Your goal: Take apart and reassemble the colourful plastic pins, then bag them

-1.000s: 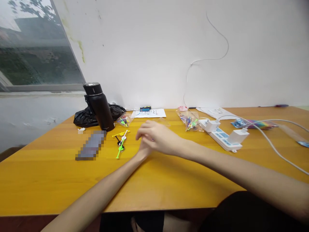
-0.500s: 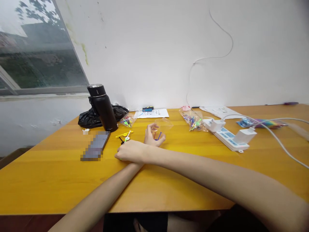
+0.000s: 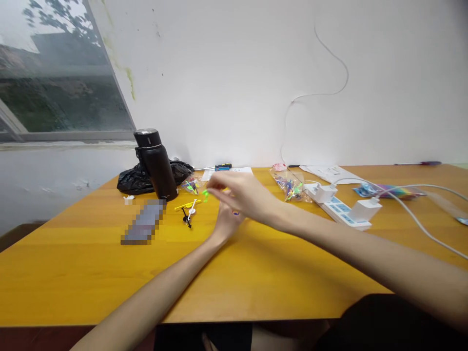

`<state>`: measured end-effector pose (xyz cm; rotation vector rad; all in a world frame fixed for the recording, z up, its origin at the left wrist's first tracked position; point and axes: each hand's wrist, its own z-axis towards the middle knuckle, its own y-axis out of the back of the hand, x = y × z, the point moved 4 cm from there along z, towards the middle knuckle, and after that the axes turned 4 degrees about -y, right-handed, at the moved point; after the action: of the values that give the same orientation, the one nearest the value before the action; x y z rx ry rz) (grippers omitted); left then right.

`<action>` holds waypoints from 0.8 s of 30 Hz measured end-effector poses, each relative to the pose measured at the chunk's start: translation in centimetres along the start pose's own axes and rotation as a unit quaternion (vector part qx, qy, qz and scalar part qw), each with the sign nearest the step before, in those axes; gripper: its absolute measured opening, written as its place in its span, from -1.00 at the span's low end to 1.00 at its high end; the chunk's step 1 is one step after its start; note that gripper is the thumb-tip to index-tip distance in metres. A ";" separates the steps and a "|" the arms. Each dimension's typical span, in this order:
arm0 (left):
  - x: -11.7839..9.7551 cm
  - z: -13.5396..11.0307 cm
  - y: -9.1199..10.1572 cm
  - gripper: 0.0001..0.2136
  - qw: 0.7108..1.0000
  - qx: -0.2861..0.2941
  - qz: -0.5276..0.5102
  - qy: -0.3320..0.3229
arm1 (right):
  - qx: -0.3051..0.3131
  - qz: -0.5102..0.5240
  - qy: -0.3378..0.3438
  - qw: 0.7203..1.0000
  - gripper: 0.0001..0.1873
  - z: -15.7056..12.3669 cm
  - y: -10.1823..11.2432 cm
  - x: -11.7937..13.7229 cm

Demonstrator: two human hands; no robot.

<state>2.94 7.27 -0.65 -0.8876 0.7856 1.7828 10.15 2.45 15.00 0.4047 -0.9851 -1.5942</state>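
My right hand (image 3: pixel 248 195) hovers above the yellow table (image 3: pixel 109 273), its fingertips pinched on a small green plastic piece (image 3: pixel 205 195). Just beneath it is my left hand (image 3: pixel 224 223), largely covered by the right one. Its fingers are curled around small coloured pieces, of which a blue-purple bit (image 3: pixel 236 213) shows. A few loose yellow, white and black stick pieces (image 3: pixel 188 210) lie on the table to the left of both hands.
A black bottle (image 3: pixel 156 165) stands before a black bag (image 3: pixel 181 170), with a blurred flat phone (image 3: pixel 144 223) nearer me. Clear bags of coloured pieces (image 3: pixel 290 183) lie behind. At right are a power strip (image 3: pixel 340 207) with chargers and cables, and papers (image 3: pixel 329 171).
My right hand reached left to the green piece on the table, then lifted it back over the left hand. The green piece is gone from the loose group.
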 end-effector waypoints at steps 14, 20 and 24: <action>-0.2 -0.2 0.2 -0.55 1.000 0.017 -0.008 -0.019 | -0.131 0.030 -0.244 0.961 -0.88 -4.1 6.5 -7.9; -0.6 -0.5 0.0 -0.53 0.999 0.032 -0.014 -0.013 | -0.029 0.024 -0.275 0.961 -0.90 -4.2 4.2 -7.5; -1.0 -0.5 0.1 -0.55 0.999 0.029 -0.005 -0.020 | 0.032 0.014 -0.266 0.963 -0.82 -4.3 3.1 -7.9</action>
<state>3.21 6.35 -0.10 -0.8137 0.8029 1.7546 17.39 8.23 12.89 -0.0064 -1.4428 -1.6840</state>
